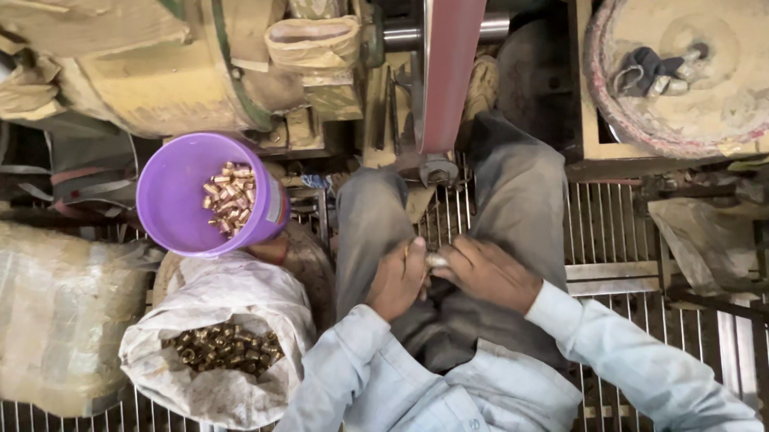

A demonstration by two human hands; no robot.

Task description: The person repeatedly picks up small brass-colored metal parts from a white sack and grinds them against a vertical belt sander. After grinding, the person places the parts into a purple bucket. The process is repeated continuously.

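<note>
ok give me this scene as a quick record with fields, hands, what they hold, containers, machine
left hand: over the lap, fingers closed on a small metal piece
right hand: meets the left, pinching the same piece
purple bucket: tilted, shiny brass pieces inside
white sack: open, below the bucket, duller brass pieces inside
belt: reddish, running up ahead of the knees
floor: metal grate

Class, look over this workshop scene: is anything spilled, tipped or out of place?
Nothing is spilled. The purple bucket lies tilted on its side, yet its small metal pieces stay inside. The white sack sits open, holding darker pieces.
</note>
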